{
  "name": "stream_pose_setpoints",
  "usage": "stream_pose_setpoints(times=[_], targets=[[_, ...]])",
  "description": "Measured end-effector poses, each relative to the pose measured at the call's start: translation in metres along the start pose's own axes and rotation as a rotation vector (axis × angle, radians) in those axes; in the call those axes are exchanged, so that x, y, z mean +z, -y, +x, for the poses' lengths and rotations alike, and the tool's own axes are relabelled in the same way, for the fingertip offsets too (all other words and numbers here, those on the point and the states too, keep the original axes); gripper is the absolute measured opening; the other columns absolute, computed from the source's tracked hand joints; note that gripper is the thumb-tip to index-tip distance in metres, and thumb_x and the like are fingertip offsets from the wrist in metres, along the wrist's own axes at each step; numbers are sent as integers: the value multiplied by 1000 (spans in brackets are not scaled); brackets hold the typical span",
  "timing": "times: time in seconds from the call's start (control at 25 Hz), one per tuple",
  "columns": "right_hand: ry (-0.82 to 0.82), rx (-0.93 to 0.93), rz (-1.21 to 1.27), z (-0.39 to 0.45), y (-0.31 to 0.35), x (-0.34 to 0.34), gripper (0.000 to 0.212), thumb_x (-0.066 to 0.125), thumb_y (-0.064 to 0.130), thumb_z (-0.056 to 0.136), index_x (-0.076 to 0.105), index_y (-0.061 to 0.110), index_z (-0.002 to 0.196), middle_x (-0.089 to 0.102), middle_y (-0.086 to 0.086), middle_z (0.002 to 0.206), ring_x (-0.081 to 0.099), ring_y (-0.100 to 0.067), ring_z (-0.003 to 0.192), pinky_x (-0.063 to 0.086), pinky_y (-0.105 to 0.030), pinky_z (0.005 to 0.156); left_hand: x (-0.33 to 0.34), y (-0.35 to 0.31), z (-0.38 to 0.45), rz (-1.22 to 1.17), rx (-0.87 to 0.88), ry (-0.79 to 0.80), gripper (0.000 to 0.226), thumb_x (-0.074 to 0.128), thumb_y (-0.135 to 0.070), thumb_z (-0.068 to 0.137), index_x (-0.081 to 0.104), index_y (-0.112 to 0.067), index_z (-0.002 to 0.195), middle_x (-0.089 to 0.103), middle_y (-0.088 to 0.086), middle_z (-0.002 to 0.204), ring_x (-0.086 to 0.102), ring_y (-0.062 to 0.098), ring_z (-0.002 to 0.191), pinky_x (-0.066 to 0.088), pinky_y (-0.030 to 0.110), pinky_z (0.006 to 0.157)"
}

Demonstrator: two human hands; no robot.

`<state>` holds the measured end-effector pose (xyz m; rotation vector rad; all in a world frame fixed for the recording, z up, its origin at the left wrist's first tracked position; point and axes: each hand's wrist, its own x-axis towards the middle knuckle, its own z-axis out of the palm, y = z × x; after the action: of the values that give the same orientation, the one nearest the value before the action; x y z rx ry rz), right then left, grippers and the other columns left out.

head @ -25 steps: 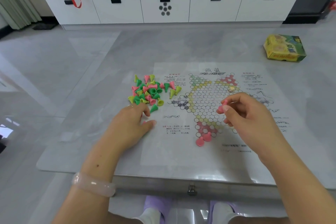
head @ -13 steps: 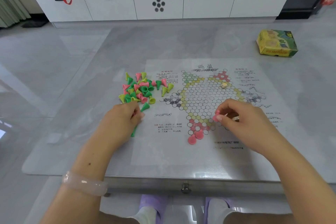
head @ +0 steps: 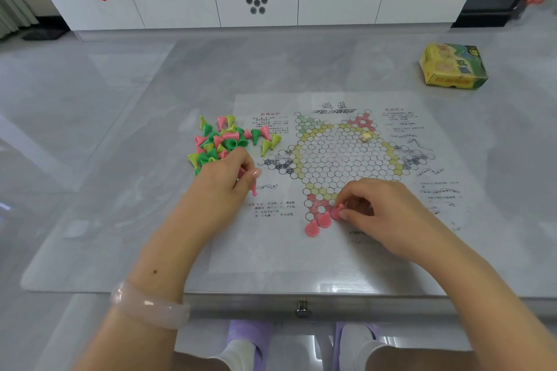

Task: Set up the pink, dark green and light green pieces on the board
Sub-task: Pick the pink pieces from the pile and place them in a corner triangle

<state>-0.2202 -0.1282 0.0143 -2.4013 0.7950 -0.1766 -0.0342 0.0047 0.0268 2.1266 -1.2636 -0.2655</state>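
Grey table (head: pixel 120 159) under both hands, with the printed board (head: pixel 340 159) spread beneath and beyond the right hand (head: pixel 379 214). Heap of pink, dark green and light green pieces (head: pixel 229 138) just beyond the left hand (head: pixel 223 181), whose curled fingers grip a pink peg (head: pixel 254 187). Right-hand fingertips pinching a pink piece (head: pixel 337 212) at the near red corner, touching two standing pink pieces (head: pixel 318 223) just to its left.

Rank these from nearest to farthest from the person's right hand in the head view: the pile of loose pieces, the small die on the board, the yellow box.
1. The small die, on the board beyond the right hand.
2. The pile of loose pieces, off to the left by the left hand.
3. The yellow box, at the table's far right.
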Motion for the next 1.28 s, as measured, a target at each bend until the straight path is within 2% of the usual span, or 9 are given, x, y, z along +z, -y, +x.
stream_pose_setpoints(times=[0.08, 0.24, 0.48, 0.56, 0.68, 0.84, 0.96, 1.04, 1.28], targets=[[-2, -8, -12, 1, 0, 1, 6, 64, 22, 83, 65, 26, 87, 60, 10, 78, 53, -7, 73, 46, -30, 69, 1, 1, 1, -12, 5, 10, 14, 43, -14, 94, 53, -13, 84, 54, -16, 63, 52, -7, 65, 36, 6, 61], [0, -15, -16, 0, 0, 1, 5, 64, 23, 83, 65, 27, 86, 58, 11, 78, 51, -5, 72, 45, -28, 68, 2, 1, 2, 8, 5, 32, 25, 41, -17, 95, 64, -9, 89, 57, -15, 68, 59, 18, 81, 39, 13, 70], [3, -24, -29, 1, 1, 1, 4, 63, 24, 83, 64, 28, 86, 57, 11, 77, 51, -5, 72, 45, -26, 67, 4, -1, 2, -24, -46, 38, 24, 43, -21, 94, 60, -14, 80, 61, -9, 70, 59, 13, 76, 42, 19, 71], [26, -16, -18, 0, 0, -1, 6, 64, 24, 83, 63, 27, 88, 58, 12, 77, 53, -5, 73, 44, -23, 66, 5, -6, 2, -70, -78, 38, 24, 44, -24, 93, 60, -17, 77, 62, -8, 68, 57, 9, 68, 40, 13, 63], [-52, -1, 100, -1, 3, -7, 12, 64, 20, 83, 62, 29, 90, 60, 13, 77, 55, -4, 73, 43, -15, 64, 12, -20, 2, -303, -188, 40, 31, 45, -29, 93, 61, -24, 67, 58, -10, 52, 44, 3, 47, 35, 10, 47], [-242, -136, 383, -1, 29, -12, 24, 65, 11, 80, 64, 34, 89, 63, 8, 76, 57, -7, 72, 48, -12, 62, 20, -39, 1, -713, -404, 136, 38, 44, -28, 94, 63, -14, 65, 49, -9, 41, 32, 4, 37, 28, 12, 39], [-163, -246, 463, -2, 45, -8, 31, 67, 8, 79, 65, 39, 82, 61, 8, 73, 60, -12, 59, 55, -25, 55, 21, -46, -2, -774, -428, 187, 38, 44, -22, 94, 59, -15, 59, 47, -5, 44, 30, 7, 37, 25, 14, 38], [-142, -235, 515, -2, 46, -6, 25, 66, 9, 80, 68, 34, 79, 62, 11, 77, 63, -16, 54, 56, -36, 49, 21, -47, -2, -774, -419, 198, 39, 42, -18, 93, 55, -14, 57, 46, -3, 46, 29, 7, 38, 24, 14, 39], [-185, -251, 447, 2, 44, 0, 12, 65, 13, 82, 70, 24, 81, 61, 11, 75, 63, -17, 49, 53, -39, 47, 22, -46, -2, -722, -398, 228, 40, 42, -19, 93, 51, -15, 54, 47, -6, 44, 30, 7, 39, 25, 14, 39]])
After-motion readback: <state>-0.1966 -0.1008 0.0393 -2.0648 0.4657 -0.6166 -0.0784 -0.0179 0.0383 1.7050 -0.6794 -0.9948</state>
